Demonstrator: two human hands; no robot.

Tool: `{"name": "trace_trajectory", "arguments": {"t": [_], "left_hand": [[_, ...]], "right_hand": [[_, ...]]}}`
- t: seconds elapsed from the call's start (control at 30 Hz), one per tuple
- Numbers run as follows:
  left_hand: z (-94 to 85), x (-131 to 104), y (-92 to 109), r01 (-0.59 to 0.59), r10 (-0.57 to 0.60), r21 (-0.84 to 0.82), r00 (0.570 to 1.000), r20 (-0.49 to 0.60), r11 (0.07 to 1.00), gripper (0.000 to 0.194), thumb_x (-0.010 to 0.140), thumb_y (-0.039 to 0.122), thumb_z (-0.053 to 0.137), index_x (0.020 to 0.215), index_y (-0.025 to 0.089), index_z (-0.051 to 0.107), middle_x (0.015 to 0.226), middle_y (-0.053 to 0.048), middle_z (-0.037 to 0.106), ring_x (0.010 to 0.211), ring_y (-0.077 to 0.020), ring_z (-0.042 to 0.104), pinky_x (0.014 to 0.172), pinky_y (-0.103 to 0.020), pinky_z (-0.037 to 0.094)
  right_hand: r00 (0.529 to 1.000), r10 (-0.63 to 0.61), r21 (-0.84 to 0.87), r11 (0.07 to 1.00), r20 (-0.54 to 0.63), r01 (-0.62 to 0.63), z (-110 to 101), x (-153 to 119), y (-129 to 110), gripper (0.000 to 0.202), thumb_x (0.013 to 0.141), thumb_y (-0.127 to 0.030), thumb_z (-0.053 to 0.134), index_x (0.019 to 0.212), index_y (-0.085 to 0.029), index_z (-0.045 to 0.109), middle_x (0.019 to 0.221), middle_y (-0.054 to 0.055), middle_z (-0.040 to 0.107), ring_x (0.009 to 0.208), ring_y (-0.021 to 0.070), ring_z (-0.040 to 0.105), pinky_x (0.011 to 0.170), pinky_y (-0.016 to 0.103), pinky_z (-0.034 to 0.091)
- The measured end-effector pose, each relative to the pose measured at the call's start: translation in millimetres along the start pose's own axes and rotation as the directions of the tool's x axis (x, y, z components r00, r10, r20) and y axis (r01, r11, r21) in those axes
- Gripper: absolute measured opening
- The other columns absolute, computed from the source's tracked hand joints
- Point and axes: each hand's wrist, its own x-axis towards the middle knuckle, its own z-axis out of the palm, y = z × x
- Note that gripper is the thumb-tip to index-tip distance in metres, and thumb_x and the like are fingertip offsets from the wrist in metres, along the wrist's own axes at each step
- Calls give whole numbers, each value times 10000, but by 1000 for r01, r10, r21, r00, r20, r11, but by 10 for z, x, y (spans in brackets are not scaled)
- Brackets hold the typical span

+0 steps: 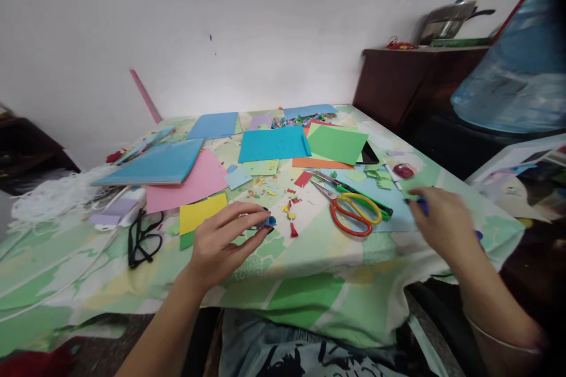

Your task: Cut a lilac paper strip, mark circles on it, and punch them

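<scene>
My left hand (230,238) is over the near middle of the table, its thumb and fingers pinching a small piece of rolled blue paper (269,221). To the right, my right hand (442,218) is smeared by motion; its fingers are closed on a small dark blue object (423,205) whose kind I cannot make out. Between the hands lie scissors (354,212) with red and yellow handles, blades pointing away to the left. A green cutter (363,195) lies partly under them. Small red and yellow paper pieces (292,227) are scattered just beyond my left fingers.
Coloured sheets lie about, including a blue sheet (274,144), a green one (336,142) and a yellow one (201,212). Black glasses (145,241) and white cord (53,197) are at left. A dark phone (369,154) lies at right, near a large water bottle (513,82).
</scene>
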Motion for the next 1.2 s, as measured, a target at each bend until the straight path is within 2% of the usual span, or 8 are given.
{"name": "trace_trajectory", "arguments": {"t": [0.1, 0.23, 0.33, 0.5, 0.77, 0.97, 1.13, 1.2], "left_hand": [[8, 6, 30, -3, 3, -15, 1000, -6, 1000, 212, 767, 85, 663, 951, 188, 678, 903, -49, 689, 814, -139, 653, 734, -248, 548], [-10, -18, 75, 11, -11, -13, 1000, -20, 1000, 217, 757, 77, 671, 948, 180, 676, 903, -47, 686, 811, -134, 651, 746, -240, 544], [-31, -48, 95, 35, -35, -14, 998, -45, 999, 220, 757, 72, 672, 949, 179, 673, 914, -47, 683, 821, -136, 650, 759, -246, 542], [-30, -83, 73, 56, -57, -40, 997, -49, 998, 225, 752, 55, 674, 946, 169, 670, 899, -48, 679, 818, -132, 645, 736, -237, 536], [-36, -107, 38, 62, -64, -36, 996, -60, 997, 213, 754, 65, 675, 938, 171, 672, 909, -49, 681, 820, -134, 648, 755, -245, 534], [-76, -45, 58, 46, -47, -21, 997, -65, 999, 205, 755, 75, 683, 936, 169, 671, 898, -45, 681, 810, -118, 640, 751, -224, 530], [-90, 3, 78, 37, -37, -8, 998, -53, 999, 191, 778, 99, 666, 947, 187, 666, 897, -43, 682, 816, -125, 640, 743, -237, 538], [-92, 14, 86, 32, -33, -6, 998, -51, 999, 184, 783, 103, 661, 947, 188, 665, 893, -45, 683, 812, -127, 641, 737, -239, 539]], "right_hand": [[959, -249, 215, 952, 137, 217, 107, 251, -613, 193, 857, -189, 461, 977, -184, 612, 959, 86, 660, 880, 203, 611, 781, 316, 470], [847, -490, 359, 843, 208, 400, 462, 630, -1235, 238, 825, -80, 487, 977, -181, 639, 1086, 89, 617, 1041, 191, 547, 872, 293, 428], [789, -548, 392, 815, 278, 427, 739, 884, -1433, 177, 815, -76, 537, 942, -138, 642, 1015, 103, 623, 971, 189, 570, 837, 310, 447], [744, -564, 433, 807, 359, 402, 992, 1052, -1475, 250, 891, -337, 541, 1031, -137, 593, 1031, 58, 609, 914, 171, 590, 814, 385, 493], [794, -513, 698, 697, 326, 164, 700, 960, -1451, 108, 750, -81, 505, 798, -137, 583, 830, 74, 621, 812, 172, 554, 743, 310, 421], [798, -541, 926, 372, 266, -57, 287, 737, -1435, 228, 767, -180, 438, 920, -167, 607, 851, 61, 668, 745, 154, 617, 675, 290, 476], [694, -660, 882, -100, 288, -461, 44, 526, -1453, 288, 765, -237, 578, 1029, -157, 661, 1019, 106, 705, 970, 245, 653, 908, 441, 473], [716, -627, 866, -128, 307, -483, -36, 448, -1482, 290, 740, -201, 653, 1026, -162, 675, 1013, 100, 714, 964, 245, 662, 920, 440, 474]]}}
